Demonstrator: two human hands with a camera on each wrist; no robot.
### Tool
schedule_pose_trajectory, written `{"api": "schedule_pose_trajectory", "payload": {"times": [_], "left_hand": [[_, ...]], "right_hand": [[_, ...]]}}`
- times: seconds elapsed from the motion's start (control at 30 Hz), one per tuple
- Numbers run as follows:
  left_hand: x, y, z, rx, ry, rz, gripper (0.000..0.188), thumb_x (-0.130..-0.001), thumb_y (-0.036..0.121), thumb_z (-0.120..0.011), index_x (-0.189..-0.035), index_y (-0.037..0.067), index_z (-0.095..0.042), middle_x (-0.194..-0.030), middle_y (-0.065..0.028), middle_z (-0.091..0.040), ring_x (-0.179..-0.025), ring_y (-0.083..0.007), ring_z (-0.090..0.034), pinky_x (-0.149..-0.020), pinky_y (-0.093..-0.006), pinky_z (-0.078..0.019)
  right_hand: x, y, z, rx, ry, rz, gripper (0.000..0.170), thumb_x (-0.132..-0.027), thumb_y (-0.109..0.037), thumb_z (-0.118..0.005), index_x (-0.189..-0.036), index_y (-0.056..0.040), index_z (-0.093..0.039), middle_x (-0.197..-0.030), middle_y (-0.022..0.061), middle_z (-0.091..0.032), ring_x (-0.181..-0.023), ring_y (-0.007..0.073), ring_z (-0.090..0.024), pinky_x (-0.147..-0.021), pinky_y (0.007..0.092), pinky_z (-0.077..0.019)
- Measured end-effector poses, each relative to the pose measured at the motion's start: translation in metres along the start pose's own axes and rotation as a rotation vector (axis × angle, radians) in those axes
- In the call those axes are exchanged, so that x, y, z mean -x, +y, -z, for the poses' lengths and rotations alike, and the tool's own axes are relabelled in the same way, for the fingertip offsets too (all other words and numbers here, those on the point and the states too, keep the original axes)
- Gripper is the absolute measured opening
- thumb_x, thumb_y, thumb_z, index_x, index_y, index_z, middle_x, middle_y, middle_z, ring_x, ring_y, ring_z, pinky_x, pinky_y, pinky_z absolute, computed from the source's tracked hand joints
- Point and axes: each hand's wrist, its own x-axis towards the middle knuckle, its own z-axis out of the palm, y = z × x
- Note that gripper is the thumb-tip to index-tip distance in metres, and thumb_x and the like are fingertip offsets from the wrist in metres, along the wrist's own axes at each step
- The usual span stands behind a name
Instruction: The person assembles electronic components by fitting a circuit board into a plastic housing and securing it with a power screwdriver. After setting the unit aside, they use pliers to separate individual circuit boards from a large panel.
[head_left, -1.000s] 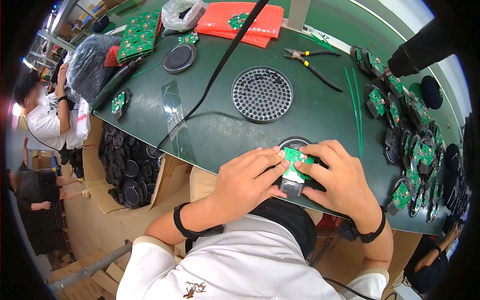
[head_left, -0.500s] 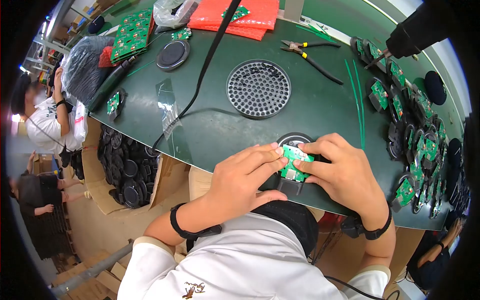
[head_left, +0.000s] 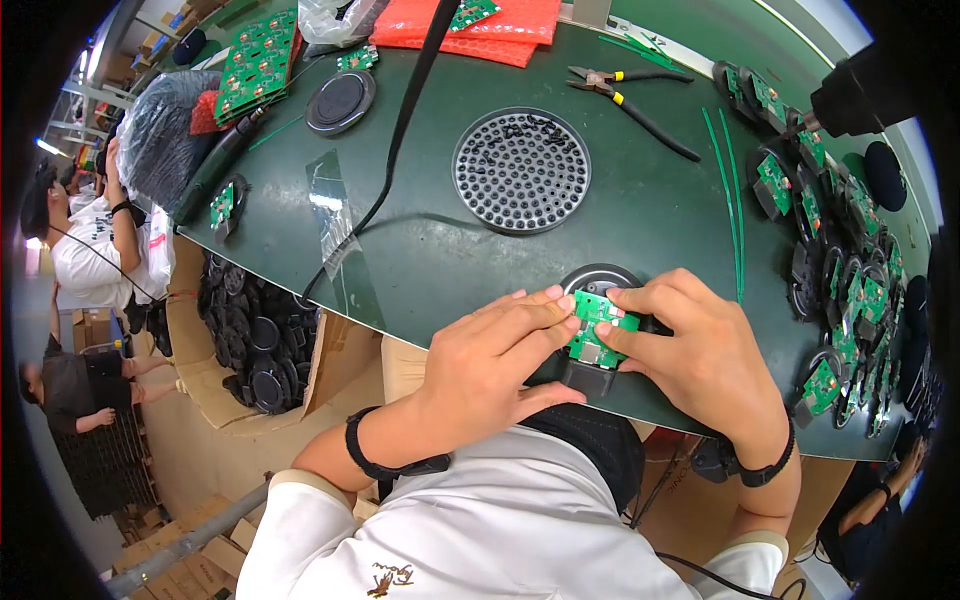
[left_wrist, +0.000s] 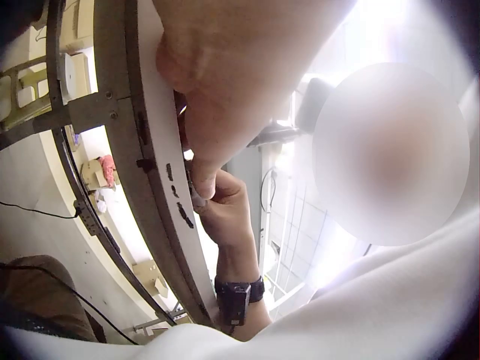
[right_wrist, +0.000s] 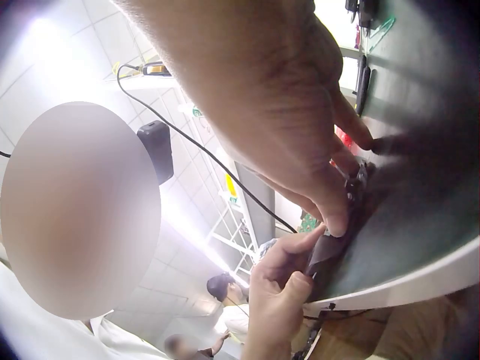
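Note:
At the table's front edge, a green circuit board (head_left: 592,325) lies over a round black plastic housing (head_left: 605,275) whose block-shaped end (head_left: 588,378) points toward the person. My left hand (head_left: 490,350) holds the board's left side, index and middle fingertips together on its upper edge, thumb stretched out beside the block. From the other side my right hand (head_left: 690,345) grips the board, one fingertip near its upper corner and another on its face. In the right wrist view the left hand (right_wrist: 281,289) appears beside the part, which is largely hidden by fingers.
Beyond the hands sits a round perforated tray (head_left: 522,172) with small black pieces. Pliers (head_left: 635,105) and green strips (head_left: 730,200) lie to its right. Many housings with boards (head_left: 845,290) crowd the right side. A black cable (head_left: 400,150) crosses the left; a power driver (head_left: 865,95) hangs upper right.
Both hands stay on the board. The left thumb has moved away from the block's side, and the right hand's lower digit has drawn up from beside the block. The head view has shifted slightly.

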Motion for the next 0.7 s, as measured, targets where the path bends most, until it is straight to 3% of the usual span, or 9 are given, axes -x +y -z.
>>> {"api": "schedule_pose_trajectory", "payload": {"times": [0.27, 0.7], "left_hand": [[0.0013, 0.0004, -0.0001, -0.056, -0.043, -0.016, 0.071, -0.066, 0.045, -0.087, -0.128, 0.013, -0.072, -0.125, -0.0101, -0.070, -0.119, -0.0282, -0.070, -0.097, -0.0450, -0.0597], [0.0008, 0.0008, 0.0004, -0.082, -0.046, -0.043, 0.067, -0.069, 0.044, -0.085, -0.126, 0.012, -0.073, -0.124, -0.0104, -0.070, -0.119, -0.0277, -0.070, -0.097, -0.0453, -0.0594]], "right_hand": [[0.0018, 0.0005, 0.0003, 0.035, -0.023, 0.012, 0.023, -0.077, -0.016, -0.077, -0.100, -0.0144, -0.077, -0.111, -0.0001, -0.068, -0.089, 0.0198, -0.062, -0.062, 0.0316, -0.0553], [0.0008, -0.0026, 0.0026, 0.022, -0.044, -0.001, 0.025, -0.076, -0.014, -0.075, -0.101, -0.0141, -0.077, -0.110, -0.0007, -0.065, -0.087, 0.0199, -0.059, -0.061, 0.0314, -0.0547]]}}
